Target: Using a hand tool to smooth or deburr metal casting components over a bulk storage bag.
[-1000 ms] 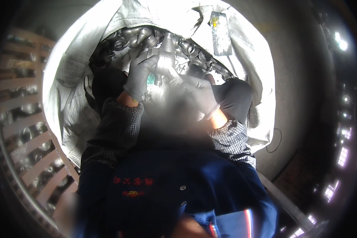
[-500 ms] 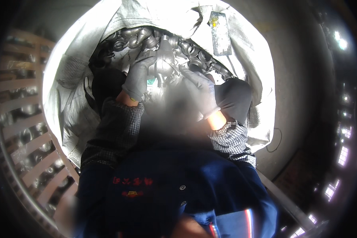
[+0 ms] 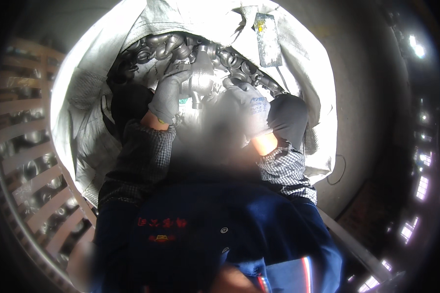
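A grey metal pipe fitting (image 3: pixel 201 73), wide in the middle with narrower ends, stands out among the castings in front of me. My left hand (image 3: pixel 168 95), in a grey glove, has its fingers against the fitting's left side and steadies it. To the right of the fitting, and apart from it, is my right hand (image 3: pixel 252 105), also gloved. Its fingers are curled together. Whatever they may hold is hidden by the hand and by a dark blur in the middle of the view.
A large white woven sack (image 3: pixel 322 122) surrounds my legs and hands. Several grey metal fittings (image 3: pixel 168 44) lie along its far side. A worn rectangular plate (image 3: pixel 268 40) rests on the sack at far right. A brown slatted crate (image 3: pixel 27 127) with metal parts stands left.
My right hand has drawn back from the fitting, slightly to the right. A thin light-coloured thing near its fingertips no longer shows. My left hand stays on the fitting.
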A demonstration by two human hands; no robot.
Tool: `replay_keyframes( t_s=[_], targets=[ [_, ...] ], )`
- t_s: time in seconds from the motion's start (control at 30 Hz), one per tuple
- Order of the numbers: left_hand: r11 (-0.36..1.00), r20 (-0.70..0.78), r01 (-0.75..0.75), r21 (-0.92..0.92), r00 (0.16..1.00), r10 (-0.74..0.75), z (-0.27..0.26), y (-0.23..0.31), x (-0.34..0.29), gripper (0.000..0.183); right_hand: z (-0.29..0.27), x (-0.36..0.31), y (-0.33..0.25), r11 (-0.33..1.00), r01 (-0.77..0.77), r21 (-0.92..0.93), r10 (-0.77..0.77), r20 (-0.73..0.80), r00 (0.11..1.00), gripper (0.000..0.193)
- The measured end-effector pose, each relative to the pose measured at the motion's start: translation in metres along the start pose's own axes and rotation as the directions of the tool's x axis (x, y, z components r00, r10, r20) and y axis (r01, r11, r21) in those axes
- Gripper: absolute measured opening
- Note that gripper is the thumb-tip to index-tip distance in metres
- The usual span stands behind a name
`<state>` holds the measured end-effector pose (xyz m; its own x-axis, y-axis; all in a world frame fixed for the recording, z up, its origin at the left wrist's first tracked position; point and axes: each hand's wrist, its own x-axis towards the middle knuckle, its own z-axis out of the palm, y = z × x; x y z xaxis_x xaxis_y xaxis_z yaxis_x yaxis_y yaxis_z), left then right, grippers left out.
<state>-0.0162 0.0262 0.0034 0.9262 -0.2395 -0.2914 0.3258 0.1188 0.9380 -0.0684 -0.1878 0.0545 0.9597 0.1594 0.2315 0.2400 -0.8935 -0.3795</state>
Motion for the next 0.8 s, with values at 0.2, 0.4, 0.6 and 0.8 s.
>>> replay_keyframes(
  t_s=[0.2, 0.4, 0.6, 0.8],
  targets=[
    [0.964, -0.103, 0.094, -0.247, 0.987, -0.123, 0.015, 0.026, -0.006, 0.027, 0.001, 0.000, -0.002, 0.978, -0.061, 0.200, 0.062, 0.003, 0.998, 0.035],
    [0.955, -0.137, 0.131, -0.265, 0.976, -0.171, 0.010, 0.021, -0.004, 0.023, -0.005, 0.002, -0.008, 0.998, 0.005, 0.055, -0.008, 0.058, 0.998, 0.035],
    [0.954, -0.142, 0.136, -0.267, 0.974, -0.178, 0.012, 0.023, -0.004, 0.022, 0.000, -0.001, -0.002, 0.993, 0.015, 0.116, -0.017, 0.021, 1.000, 0.036],
    [0.954, -0.159, 0.078, -0.288, 0.979, -0.128, 0.017, 0.028, -0.008, 0.022, -0.003, -0.003, -0.001, 0.991, 0.009, 0.135, -0.014, 0.031, 0.999, 0.036]
  ],
)
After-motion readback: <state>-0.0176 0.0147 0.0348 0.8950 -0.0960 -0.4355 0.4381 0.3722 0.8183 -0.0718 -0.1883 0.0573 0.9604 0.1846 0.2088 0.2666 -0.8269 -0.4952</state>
